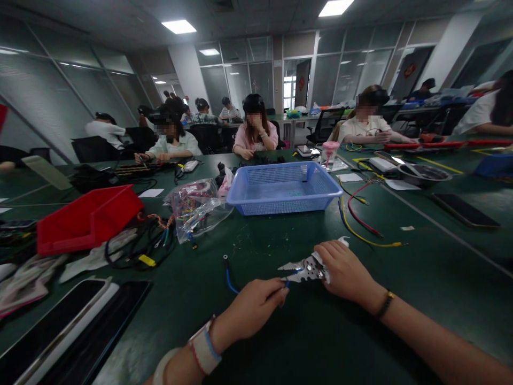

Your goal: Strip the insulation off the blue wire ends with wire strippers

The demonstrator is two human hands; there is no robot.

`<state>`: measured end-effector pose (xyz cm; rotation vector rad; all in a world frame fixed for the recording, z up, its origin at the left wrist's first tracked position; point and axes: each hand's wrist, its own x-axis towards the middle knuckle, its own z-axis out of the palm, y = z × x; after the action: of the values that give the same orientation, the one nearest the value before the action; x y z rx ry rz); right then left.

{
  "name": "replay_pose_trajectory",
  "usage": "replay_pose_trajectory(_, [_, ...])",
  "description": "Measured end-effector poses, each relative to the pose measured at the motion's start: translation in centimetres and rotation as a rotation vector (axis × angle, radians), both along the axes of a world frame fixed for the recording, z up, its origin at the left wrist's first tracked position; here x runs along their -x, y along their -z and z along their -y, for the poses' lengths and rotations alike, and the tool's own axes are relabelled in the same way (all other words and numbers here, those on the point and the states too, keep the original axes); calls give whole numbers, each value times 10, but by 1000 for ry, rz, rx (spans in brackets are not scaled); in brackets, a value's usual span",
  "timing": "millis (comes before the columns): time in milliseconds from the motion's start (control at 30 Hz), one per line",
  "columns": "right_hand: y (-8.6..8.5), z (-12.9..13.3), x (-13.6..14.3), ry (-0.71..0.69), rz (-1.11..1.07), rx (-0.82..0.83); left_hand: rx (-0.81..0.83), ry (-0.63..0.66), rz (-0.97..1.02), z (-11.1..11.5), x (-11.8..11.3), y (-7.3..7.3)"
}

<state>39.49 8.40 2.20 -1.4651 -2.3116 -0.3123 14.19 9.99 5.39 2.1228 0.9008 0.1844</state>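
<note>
My right hand (340, 270) is wrapped round the handles of a pair of wire-stripping pliers (306, 269), whose jaws point left and stand apart. White wrapping shows at the handles. My left hand (254, 307) pinches a blue wire (229, 280) close to the jaw tips. One end of this wire, with a black sleeve and a ring terminal, sticks out to the left above the green table. A short blue bit of it shows at my left fingertips, beside the lower jaw. Whether the jaws touch the wire I cannot tell.
Beyond my hands stands a blue plastic basket (284, 205). A clear bag of wires (196, 208), a red bin (88, 219) and black cables (140, 251) lie left. Phones (60, 326) rest at the near left. Yellow and red wires (364, 230) lie right. Several people sit across the table.
</note>
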Motion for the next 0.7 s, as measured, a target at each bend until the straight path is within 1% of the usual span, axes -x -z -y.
replay_pose_trajectory(200, [0,0,1,40,4,56,11,-5,0,1,-1,0])
replay_pose_trajectory(367, [-3,1,4,77,32,40,9,-4,6,0,0,0])
replay_pose_trajectory(467, [-3,1,4,83,35,38,35,-12,19,-1,1,0])
replay_pose_trajectory(700, [9,-3,1,99,-41,16,96,-25,131,-2,1,1])
